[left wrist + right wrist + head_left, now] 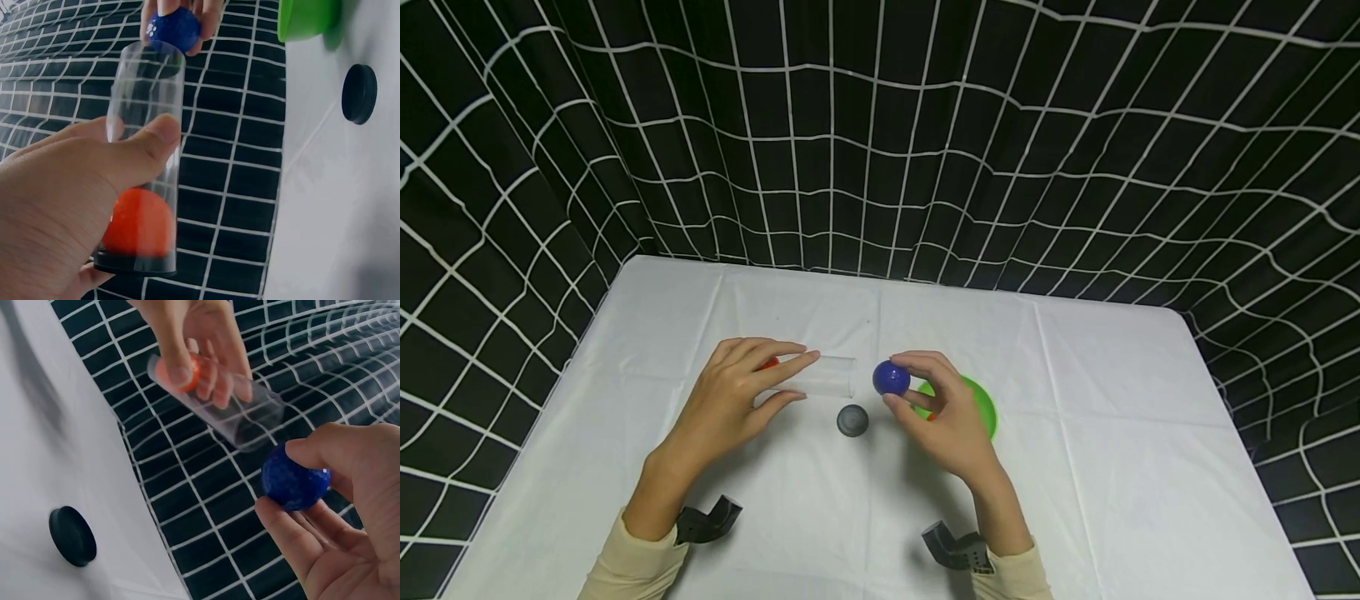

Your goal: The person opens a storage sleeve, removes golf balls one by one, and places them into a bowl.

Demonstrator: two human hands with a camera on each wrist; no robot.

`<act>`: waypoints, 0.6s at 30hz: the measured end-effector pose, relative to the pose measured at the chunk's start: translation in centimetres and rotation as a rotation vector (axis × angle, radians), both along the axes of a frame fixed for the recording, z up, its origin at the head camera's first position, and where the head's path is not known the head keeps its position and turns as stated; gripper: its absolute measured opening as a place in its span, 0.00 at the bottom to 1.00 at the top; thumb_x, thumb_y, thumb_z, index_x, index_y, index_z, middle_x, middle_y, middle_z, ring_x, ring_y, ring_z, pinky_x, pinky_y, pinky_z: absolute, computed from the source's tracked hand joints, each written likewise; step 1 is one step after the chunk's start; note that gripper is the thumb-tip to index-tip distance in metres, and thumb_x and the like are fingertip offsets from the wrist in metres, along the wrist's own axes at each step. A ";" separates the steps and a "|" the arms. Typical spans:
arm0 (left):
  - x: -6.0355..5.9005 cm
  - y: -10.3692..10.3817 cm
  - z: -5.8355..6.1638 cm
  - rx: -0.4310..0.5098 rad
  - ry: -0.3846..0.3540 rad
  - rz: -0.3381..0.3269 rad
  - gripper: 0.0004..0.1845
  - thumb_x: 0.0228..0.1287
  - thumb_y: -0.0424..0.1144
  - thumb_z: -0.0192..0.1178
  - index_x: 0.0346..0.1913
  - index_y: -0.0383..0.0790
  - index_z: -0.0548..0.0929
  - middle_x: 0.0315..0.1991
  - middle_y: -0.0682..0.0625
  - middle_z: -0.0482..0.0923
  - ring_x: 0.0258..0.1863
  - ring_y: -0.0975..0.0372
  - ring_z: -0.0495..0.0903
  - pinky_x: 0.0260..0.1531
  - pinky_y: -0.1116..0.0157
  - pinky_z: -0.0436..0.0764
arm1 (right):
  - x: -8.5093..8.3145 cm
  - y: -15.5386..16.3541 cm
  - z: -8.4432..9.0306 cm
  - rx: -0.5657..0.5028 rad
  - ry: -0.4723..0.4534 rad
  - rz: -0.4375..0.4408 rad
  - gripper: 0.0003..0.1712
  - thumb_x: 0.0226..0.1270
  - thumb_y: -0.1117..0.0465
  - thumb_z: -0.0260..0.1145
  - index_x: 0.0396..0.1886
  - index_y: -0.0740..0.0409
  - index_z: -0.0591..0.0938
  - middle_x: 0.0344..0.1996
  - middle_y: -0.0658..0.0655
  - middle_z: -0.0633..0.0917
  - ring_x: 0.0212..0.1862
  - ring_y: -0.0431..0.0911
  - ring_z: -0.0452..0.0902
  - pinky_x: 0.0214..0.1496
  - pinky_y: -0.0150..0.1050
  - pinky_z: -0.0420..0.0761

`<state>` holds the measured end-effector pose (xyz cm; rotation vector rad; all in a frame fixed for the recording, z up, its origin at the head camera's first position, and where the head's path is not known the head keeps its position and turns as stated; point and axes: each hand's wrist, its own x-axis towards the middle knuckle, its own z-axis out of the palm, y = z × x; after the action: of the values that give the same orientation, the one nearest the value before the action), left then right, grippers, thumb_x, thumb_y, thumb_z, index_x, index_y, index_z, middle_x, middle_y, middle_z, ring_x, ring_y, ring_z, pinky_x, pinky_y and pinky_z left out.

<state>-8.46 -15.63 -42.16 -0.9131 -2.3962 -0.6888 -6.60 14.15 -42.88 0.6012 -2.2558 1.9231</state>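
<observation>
My left hand (737, 387) grips a clear plastic tube (831, 377), held sideways above the table with its open end toward the right. Inside, at the black-capped end, sits an orange ball (140, 222). Between thumb and fingers, my right hand (943, 412) pinches a blue ball (891, 378), close to the tube's open mouth. In the left wrist view the ball appears right at that mouth; the head view shows a small gap. A round black cap (852, 421) lies on the table between the hands.
A green bowl (985, 407) stands behind the right hand, with something orange partly visible in it. White cloth covers the table (1150, 467). Black curtains with a white grid (910, 125) rise at the back and both sides.
</observation>
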 end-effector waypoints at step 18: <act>0.0 0.2 -0.1 0.008 -0.015 -0.017 0.30 0.59 0.45 0.78 0.66 0.53 0.86 0.57 0.51 0.88 0.56 0.54 0.85 0.58 0.51 0.79 | 0.2 4.4 1.3 0.165 0.014 -0.088 0.26 0.61 0.77 0.75 0.59 0.62 0.83 0.57 0.61 0.82 0.58 0.34 0.83 0.57 0.30 0.87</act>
<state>-8.47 -15.46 -42.24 -0.9296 -2.3990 -0.7137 -6.39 18.57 -41.56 0.5230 -2.4054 1.6999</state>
